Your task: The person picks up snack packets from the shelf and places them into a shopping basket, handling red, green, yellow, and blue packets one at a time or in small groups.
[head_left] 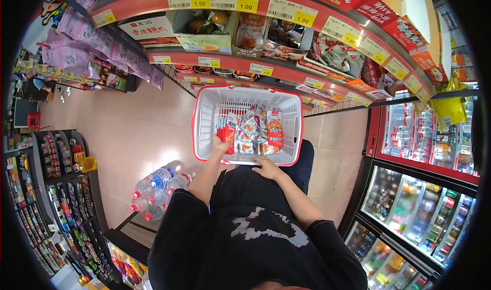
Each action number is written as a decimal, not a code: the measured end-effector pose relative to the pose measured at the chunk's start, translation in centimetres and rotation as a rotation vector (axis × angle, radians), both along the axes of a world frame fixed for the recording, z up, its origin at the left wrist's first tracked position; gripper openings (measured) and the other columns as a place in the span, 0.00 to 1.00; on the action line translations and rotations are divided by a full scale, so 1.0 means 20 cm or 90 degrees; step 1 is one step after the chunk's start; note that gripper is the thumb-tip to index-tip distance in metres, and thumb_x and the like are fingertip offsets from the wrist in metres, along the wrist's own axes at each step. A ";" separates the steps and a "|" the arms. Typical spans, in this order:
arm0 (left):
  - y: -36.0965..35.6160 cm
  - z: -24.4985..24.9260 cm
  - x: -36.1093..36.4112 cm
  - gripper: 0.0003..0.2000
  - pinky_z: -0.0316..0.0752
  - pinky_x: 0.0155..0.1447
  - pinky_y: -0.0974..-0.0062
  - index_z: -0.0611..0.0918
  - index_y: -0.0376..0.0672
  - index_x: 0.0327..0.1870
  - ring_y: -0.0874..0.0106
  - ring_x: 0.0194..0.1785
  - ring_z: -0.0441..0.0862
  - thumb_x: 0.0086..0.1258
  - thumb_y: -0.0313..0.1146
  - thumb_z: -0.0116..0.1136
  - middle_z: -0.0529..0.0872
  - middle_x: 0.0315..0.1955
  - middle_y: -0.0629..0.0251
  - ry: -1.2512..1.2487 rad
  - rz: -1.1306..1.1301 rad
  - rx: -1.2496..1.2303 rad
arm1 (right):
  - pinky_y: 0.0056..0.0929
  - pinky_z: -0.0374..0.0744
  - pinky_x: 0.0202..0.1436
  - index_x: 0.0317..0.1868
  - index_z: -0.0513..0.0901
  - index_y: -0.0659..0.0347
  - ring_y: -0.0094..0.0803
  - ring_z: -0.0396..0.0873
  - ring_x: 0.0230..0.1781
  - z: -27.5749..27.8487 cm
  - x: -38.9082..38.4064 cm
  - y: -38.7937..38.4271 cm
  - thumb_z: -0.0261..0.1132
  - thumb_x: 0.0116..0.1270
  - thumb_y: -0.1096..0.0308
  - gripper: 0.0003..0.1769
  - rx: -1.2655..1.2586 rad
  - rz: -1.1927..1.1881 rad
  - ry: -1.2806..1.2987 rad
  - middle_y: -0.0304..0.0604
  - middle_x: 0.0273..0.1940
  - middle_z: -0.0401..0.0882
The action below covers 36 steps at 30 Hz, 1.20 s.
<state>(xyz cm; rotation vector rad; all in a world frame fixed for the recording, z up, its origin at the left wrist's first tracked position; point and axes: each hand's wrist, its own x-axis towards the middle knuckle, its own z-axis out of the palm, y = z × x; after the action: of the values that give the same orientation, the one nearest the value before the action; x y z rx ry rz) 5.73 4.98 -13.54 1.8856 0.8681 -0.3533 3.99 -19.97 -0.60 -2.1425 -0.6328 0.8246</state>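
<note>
A white shopping basket (204, 113) with a red rim rests in front of my lap. My left hand (221, 145) reaches over its near left side, closed on several red snack packets (227, 129) that fan out inside the basket. Silver and orange snack packets (248, 131) lie in the middle, and a red and white snack packet (275, 126) lies at the right. My right hand (266, 167) grips the basket's near rim, its fingers curled at the edge. What lies under the upper packets is hidden.
Shelves with boxed snacks and a price-label strip (235, 1) curve along the far side. Large water bottles (158, 187) stand on the floor at left. Glass-door drink fridges (419, 208) line the right. A black snack rack (66, 187) stands at far left, near hanging purple bags (71, 57).
</note>
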 end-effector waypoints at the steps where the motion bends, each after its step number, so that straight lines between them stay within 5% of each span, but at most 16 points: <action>1: 0.03 -0.08 0.01 0.38 0.68 0.58 0.71 0.63 0.30 0.52 0.60 0.50 0.75 0.40 0.34 0.73 0.75 0.48 0.50 0.025 -0.013 0.022 | 0.33 0.73 0.47 0.54 0.72 0.58 0.39 0.72 0.44 -0.01 -0.01 0.00 0.64 0.56 0.62 0.24 0.012 -0.003 -0.011 0.47 0.46 0.72; 7: 0.13 -0.17 0.02 0.44 0.71 0.56 0.72 0.55 0.31 0.57 0.61 0.52 0.75 0.41 0.36 0.72 0.75 0.48 0.49 0.162 -0.047 0.033 | 0.34 0.70 0.52 0.51 0.74 0.61 0.41 0.71 0.46 0.01 0.01 -0.03 0.65 0.54 0.64 0.23 0.011 -0.067 0.135 0.50 0.46 0.72; 11: 0.15 -0.33 -0.03 0.43 0.72 0.55 0.70 0.54 0.31 0.58 0.62 0.52 0.74 0.43 0.31 0.71 0.74 0.49 0.48 0.265 0.046 0.023 | 0.30 0.74 0.43 0.51 0.73 0.62 0.34 0.75 0.36 -0.01 0.03 -0.07 0.64 0.55 0.67 0.22 0.009 -0.173 0.237 0.47 0.42 0.75; 13: 0.15 -0.10 0.02 0.43 0.71 0.55 0.69 0.53 0.31 0.58 0.62 0.52 0.74 0.43 0.30 0.71 0.73 0.49 0.48 0.281 0.065 -0.061 | 0.28 0.75 0.41 0.51 0.73 0.62 0.31 0.76 0.34 -0.04 0.05 -0.08 0.64 0.55 0.69 0.22 0.042 -0.218 0.257 0.46 0.42 0.75; 17: 0.17 -0.07 0.04 0.44 0.71 0.54 0.68 0.51 0.29 0.59 0.62 0.52 0.73 0.44 0.28 0.70 0.73 0.49 0.49 0.261 0.033 -0.078 | 0.26 0.75 0.38 0.52 0.73 0.62 0.28 0.76 0.33 -0.06 0.07 -0.08 0.63 0.56 0.71 0.21 0.103 -0.349 0.418 0.44 0.43 0.76; 26: 0.22 -0.20 -0.04 0.40 0.72 0.53 0.69 0.52 0.29 0.58 0.63 0.51 0.75 0.50 0.28 0.67 0.73 0.50 0.48 0.140 -0.028 -0.129 | 0.22 0.73 0.39 0.52 0.73 0.61 0.24 0.74 0.33 -0.05 0.05 -0.06 0.60 0.59 0.73 0.18 0.038 -0.279 0.305 0.39 0.39 0.75; 28: 0.23 -0.19 -0.03 0.38 0.73 0.52 0.69 0.52 0.30 0.58 0.64 0.50 0.75 0.51 0.27 0.66 0.74 0.49 0.49 0.034 -0.070 -0.190 | 0.22 0.73 0.39 0.52 0.73 0.60 0.24 0.75 0.33 -0.05 0.06 -0.06 0.60 0.59 0.73 0.18 0.029 -0.281 0.306 0.40 0.40 0.75; 31: 0.20 -0.06 0.03 0.35 0.73 0.51 0.69 0.54 0.31 0.57 0.65 0.50 0.76 0.52 0.25 0.64 0.75 0.47 0.50 0.078 -0.015 -0.214 | 0.23 0.74 0.40 0.52 0.73 0.60 0.24 0.75 0.33 -0.03 0.06 -0.06 0.60 0.60 0.72 0.18 0.011 -0.273 0.293 0.40 0.39 0.76; 36: 0.15 -0.09 0.05 0.39 0.68 0.58 0.67 0.57 0.29 0.57 0.56 0.55 0.72 0.45 0.32 0.67 0.72 0.50 0.44 0.275 -0.121 0.105 | 0.25 0.75 0.40 0.51 0.74 0.62 0.28 0.76 0.33 -0.07 0.04 -0.06 0.61 0.58 0.71 0.18 0.019 -0.285 0.278 0.42 0.38 0.77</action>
<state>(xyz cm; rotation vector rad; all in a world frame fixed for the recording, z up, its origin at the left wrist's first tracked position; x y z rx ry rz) 6.73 8.05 -15.39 2.0884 1.0264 -0.8508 4.73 -21.27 -1.95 -1.8828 0.0586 0.9721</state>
